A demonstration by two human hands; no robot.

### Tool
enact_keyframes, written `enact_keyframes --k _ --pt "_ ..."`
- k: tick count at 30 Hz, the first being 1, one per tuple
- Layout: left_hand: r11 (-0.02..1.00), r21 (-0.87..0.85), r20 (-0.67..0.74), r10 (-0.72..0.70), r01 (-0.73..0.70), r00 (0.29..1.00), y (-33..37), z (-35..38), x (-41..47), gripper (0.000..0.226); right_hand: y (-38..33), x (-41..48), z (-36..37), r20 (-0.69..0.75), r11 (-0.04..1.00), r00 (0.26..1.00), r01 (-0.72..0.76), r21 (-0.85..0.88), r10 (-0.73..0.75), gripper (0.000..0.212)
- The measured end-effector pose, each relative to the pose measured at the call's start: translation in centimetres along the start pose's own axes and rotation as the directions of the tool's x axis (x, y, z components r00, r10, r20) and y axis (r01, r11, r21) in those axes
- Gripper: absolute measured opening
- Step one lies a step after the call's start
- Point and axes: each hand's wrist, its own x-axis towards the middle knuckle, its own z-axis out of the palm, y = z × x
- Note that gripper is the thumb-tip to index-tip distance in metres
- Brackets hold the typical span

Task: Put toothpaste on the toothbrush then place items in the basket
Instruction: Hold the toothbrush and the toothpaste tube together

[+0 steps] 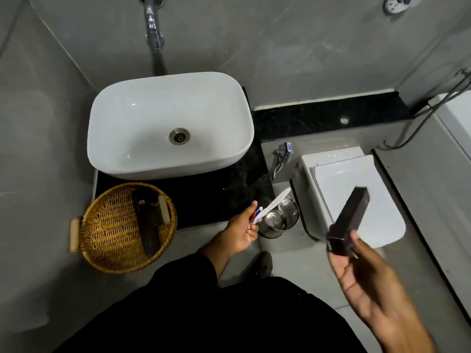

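Note:
My left hand is closed around a small toothpaste tube with red and blue print, together with a white toothbrush that sticks up and to the right. My right hand holds a long dark box by its lower end, tilted up over the toilet. A round wicker basket sits at the counter's front left corner. Inside it lies another dark box.
A white basin stands on the black counter under a chrome tap. A steel bin sits on the floor just right of my left hand. The white toilet is at the right.

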Motion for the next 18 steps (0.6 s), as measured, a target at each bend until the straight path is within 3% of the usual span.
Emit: enact_keyframes --k 4,8,12,16,18 --pt "1.0 -0.002 0.047 -0.003 0.003 0.999 0.2 1.2 -0.2 0.035 1.5 4.0 -2.8 0.022 0.986 0.994 -0.105 -0.126 0.109 0.028" --pt "1.0 -0.014 0.028 0.014 -0.013 1.0 0.2 1.7 -0.3 0.033 2.5 8.7 -6.1 -0.158 0.935 0.968 -0.231 -0.268 0.193 0.025" --pt "0.999 -0.027 0.008 0.043 -0.043 0.999 0.1 1.9 -0.8 0.033 3.2 13.2 -8.0 -0.22 0.849 0.932 -0.355 -0.393 0.288 0.016" --pt "0.998 0.005 -0.049 0.066 -0.066 0.997 -0.2 2.2 -1.4 0.04 2.7 17.1 -7.5 -0.206 0.823 0.946 -0.321 -0.469 0.252 0.013" --pt "0.996 0.021 -0.072 0.088 -0.087 0.994 -0.3 2.3 -1.5 0.041 2.0 19.6 -7.2 -0.193 0.843 0.959 -0.274 -0.463 0.206 0.024"
